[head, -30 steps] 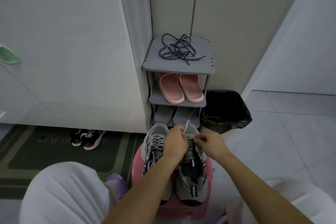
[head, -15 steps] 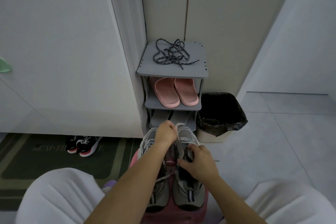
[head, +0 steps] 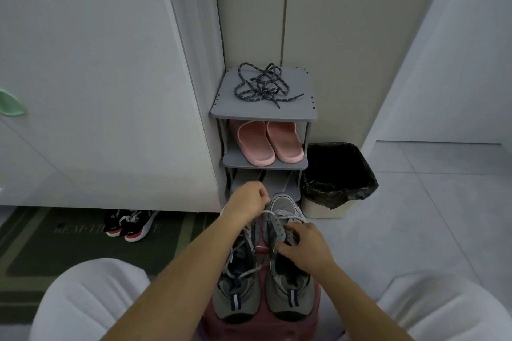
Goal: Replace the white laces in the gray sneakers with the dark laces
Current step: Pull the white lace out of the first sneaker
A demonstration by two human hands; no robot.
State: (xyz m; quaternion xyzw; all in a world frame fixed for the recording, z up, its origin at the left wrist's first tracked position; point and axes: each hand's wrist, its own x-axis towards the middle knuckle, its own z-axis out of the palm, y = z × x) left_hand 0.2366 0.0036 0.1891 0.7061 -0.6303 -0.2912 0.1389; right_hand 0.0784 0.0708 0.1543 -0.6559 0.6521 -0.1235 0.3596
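Both gray sneakers sit side by side on a pink stool [head: 263,328] between the person's knees, toes pointing away. That keeps them at a handy height and lets each hand work from its own side. The right sneaker [head: 284,203] is the one being unlaced. The right hand [head: 307,250] lies over its tongue and eyelet rows, with the grip clamped on the upper, probably to pin the shoe down so it does not lift or slide when the lace is tugged. The left hand [head: 246,206] is raised beyond the toes with the wrist bent and the knuckles up. Its grip is pinched shut on the white lace [head: 273,212], which runs taut from the fist down to the front eyelets, so the pull seems to be drawing the lace out of the last holes. The left forearm crosses over the left sneaker [head: 237,296], which is laced in white with the lacing lying loose over its tongue, so that shoe looks not yet started. The dark laces [head: 261,86] lie in a tangled heap on the top of the gray shelf [head: 299,108] straight ahead, well apart from both hands, probably parked there until the white ones are out. Pink slippers [head: 267,142] fill the tier below, and a black-lined bin [head: 339,171] stands just beside the shelf.
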